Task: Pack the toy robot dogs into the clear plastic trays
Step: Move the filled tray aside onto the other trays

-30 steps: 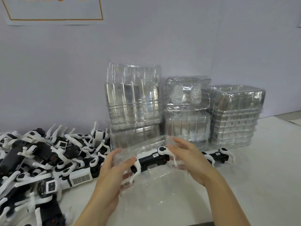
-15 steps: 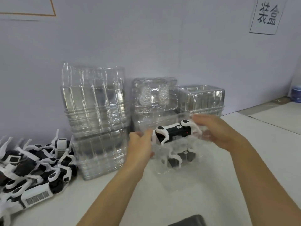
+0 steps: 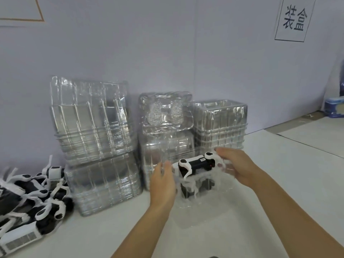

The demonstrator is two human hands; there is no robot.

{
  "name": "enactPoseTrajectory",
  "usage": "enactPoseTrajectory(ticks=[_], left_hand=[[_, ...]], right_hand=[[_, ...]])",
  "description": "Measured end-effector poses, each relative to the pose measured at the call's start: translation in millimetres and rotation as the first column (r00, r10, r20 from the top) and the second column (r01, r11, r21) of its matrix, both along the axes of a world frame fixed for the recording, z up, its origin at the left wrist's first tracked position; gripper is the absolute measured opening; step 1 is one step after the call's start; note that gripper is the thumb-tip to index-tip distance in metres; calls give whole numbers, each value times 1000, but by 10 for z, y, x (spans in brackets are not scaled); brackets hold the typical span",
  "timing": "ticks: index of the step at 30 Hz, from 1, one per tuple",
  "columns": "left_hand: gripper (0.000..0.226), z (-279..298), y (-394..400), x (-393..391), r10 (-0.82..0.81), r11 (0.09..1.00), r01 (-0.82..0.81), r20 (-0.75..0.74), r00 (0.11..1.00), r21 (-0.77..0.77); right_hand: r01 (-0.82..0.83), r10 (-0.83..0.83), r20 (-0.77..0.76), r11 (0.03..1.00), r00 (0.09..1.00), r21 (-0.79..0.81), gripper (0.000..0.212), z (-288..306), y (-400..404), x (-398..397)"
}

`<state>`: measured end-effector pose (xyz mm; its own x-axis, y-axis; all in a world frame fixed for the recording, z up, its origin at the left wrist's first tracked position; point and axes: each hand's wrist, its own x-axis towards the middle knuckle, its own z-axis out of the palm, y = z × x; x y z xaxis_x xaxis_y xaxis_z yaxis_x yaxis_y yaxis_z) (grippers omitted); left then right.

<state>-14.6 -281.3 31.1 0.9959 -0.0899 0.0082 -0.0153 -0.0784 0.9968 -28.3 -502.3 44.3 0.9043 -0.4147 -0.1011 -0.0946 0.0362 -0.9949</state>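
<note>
Two hands meet at about 5 o'clock from the middle of the view, both grasping one clear plastic tray (image 3: 188,207) that is lifted above the white surface (image 3: 279,164): the left hand (image 3: 162,181) has its fingers curled round the tray's left edge, and the right hand (image 3: 235,166) grips the right edge with curled fingers. One toy robot dog (image 3: 196,163), black in the body with white legs, sits in the top of that tray between the hands, with a small white label on its back whose print is too fine to read; a second dark shape shows blurred through the plastic just under it, and whether that is another dog I cannot tell. Three stacks of empty clear trays stand against the wall at 12 o'clock from the hands: a tall left stack (image 3: 93,142), a middle stack (image 3: 165,127) with two textured oval hollows in its top piece, and a right stack (image 3: 219,123), the last two just behind the held tray. Many more black and white dogs lie in a tangled pile (image 3: 31,198) at 9 o'clock, too jumbled to count, and one at the pile's near edge bears a barcode sticker. One white sign (image 3: 295,18) on the wall at 1 o'clock reads 装盒 in dark characters inside a thin frame. One corner of another framed sheet (image 3: 20,10) shows at 11 o'clock, with no writing visible.
</note>
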Motion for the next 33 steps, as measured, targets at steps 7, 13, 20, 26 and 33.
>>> enactPoseTrajectory(ticks=[7, 13, 20, 26, 33], left_hand=[[55, -101, -43, -21, -51, 994, 33, -180, 982, -102], [57, -142, -219, -108, -63, 980, 13, -254, 965, -197], [55, -50, -406, -153, -57, 980, 15, -206, 977, -199], [60, -6, -189, -105, -38, 998, 27, -177, 983, -61], [8, 578, 789, 231, -17, 908, -111, 301, 954, 403]], right_hand=[[16, -6, -53, 985, 999, 174, 31, -29, -17, -38], [-18, 21, -24, 992, 999, 123, 30, -42, -76, -27], [31, -29, -28, 996, 999, 84, 25, 3, -201, -82], [128, -131, -25, 986, 991, -105, 30, 211, -321, -201], [309, -102, 363, 757, 926, -576, 23, 763, 257, -186]])
